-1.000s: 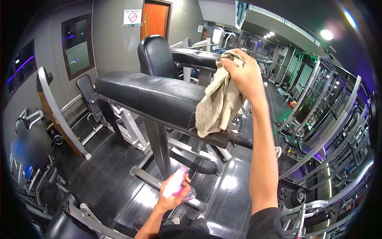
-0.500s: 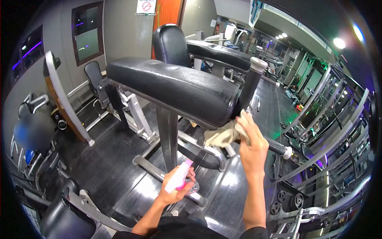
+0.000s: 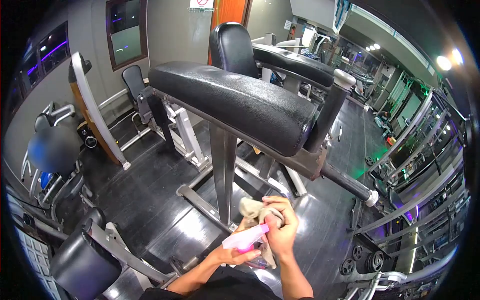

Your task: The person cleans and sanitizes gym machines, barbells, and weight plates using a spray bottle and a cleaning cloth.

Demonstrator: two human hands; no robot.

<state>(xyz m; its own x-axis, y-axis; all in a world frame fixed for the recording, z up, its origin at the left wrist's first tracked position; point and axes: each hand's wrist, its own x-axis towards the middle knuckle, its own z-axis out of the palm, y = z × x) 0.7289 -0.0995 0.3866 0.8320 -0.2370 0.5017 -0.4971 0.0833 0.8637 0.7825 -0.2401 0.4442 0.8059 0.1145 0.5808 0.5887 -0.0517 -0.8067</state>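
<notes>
My left hand (image 3: 232,254) is wrapped round a spray bottle (image 3: 246,238) with a pale pink and white head; its nozzle points at the cloth. A beige cloth (image 3: 254,208) is bunched in my right hand (image 3: 283,227), close in front of the nozzle, and one end of it hangs down beside the bottle. Both hands are together low in the view, in front of my body. Above and beyond them stands a gym machine with a long black padded armrest (image 3: 240,102), a black upright grip (image 3: 330,115) and a lower bar (image 3: 349,185).
A black backrest (image 3: 233,50) and a second arm pad (image 3: 295,62) stand behind the near pad. A padded seat (image 3: 86,260) is at lower left. Racks (image 3: 430,195) and weight plates (image 3: 374,261) line the right side. A blurred round patch (image 3: 53,150) covers something at left.
My right hand has come down and left from below the pad's end, bringing the cloth to the spray bottle. The bottle has turned to point right, towards the cloth. The view has shifted slightly.
</notes>
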